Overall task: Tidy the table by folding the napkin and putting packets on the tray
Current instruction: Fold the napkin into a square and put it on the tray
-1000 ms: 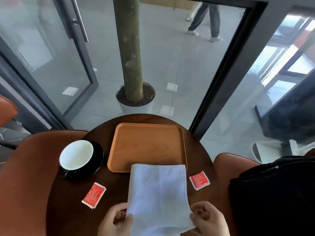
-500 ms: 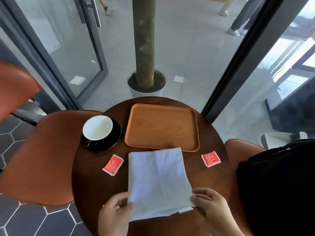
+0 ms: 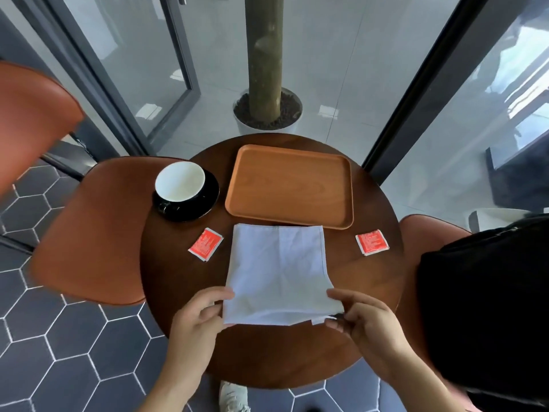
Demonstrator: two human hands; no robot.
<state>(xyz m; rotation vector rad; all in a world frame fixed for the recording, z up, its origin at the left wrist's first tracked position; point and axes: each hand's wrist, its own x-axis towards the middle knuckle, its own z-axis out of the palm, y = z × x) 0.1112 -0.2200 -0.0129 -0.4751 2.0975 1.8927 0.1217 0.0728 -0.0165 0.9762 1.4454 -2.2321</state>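
Observation:
A white napkin (image 3: 277, 272) lies folded over on the round dark wooden table (image 3: 297, 352). My left hand (image 3: 199, 322) pinches its near left corner. My right hand (image 3: 365, 322) pinches the near right corner, where a lower layer sticks out. Just beyond the napkin sits an orange wooden tray (image 3: 289, 185) with nothing on it. One red packet (image 3: 205, 244) lies left of the napkin, another red packet (image 3: 372, 242) lies to its right; both rest on the table.
A white cup on a black saucer (image 3: 184, 190) stands left of the tray. Orange chairs (image 3: 89, 230) flank the table; a black bag (image 3: 487, 307) fills the right one. A potted tree trunk (image 3: 266, 84) stands behind glass.
The view has tilted down and back, so more table and floor show. Both hands have stayed on the napkin's near corners, which now sit further from the table's near edge.

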